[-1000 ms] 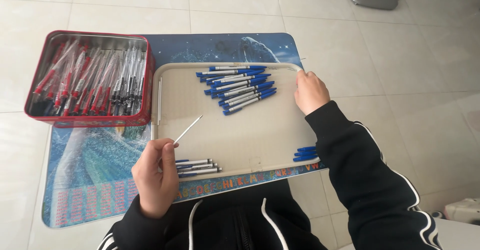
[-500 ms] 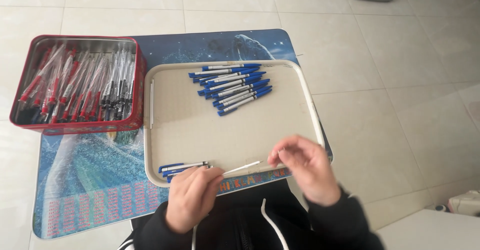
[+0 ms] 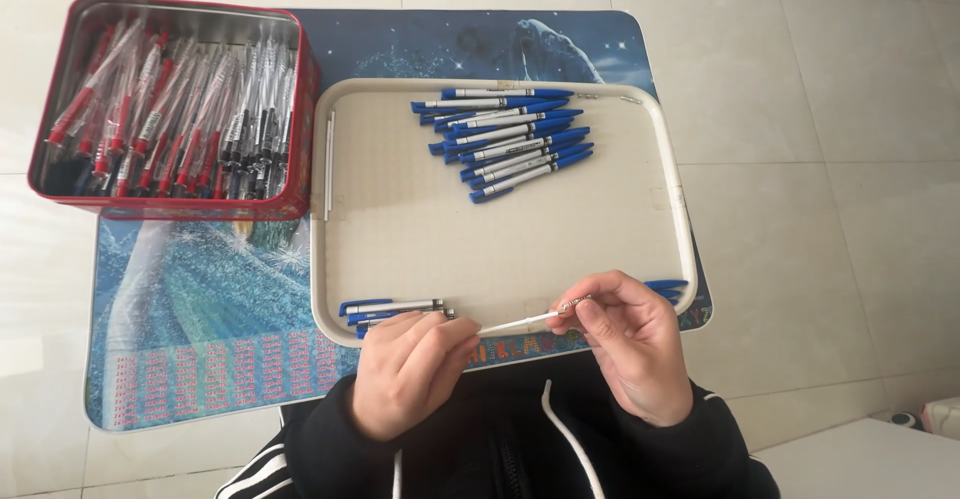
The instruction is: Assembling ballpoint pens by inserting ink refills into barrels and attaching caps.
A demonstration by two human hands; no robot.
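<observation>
My left hand (image 3: 408, 370) and my right hand (image 3: 630, 334) meet at the near edge of a cream tray (image 3: 400, 229). Between them they hold a thin white pen refill (image 3: 520, 322); my right fingertips pinch a small metal spring at its right end. Several blue and white pens (image 3: 505, 142) lie piled at the far side of the tray. A few more pen parts (image 3: 385, 309) lie at the near left corner, just above my left hand. Blue pen pieces (image 3: 665, 286) show beside my right hand.
A red metal tin (image 3: 170, 109) full of red and black pens stands to the left of the tray. Both rest on a small blue printed table (image 3: 200, 299). A loose white refill (image 3: 329, 164) lies along the tray's left rim. Pale floor tiles surround the table.
My right hand came back from the far pen pile to the near edge. Both hands now hold the refill, which only my left hand held before. The view shifted slightly.
</observation>
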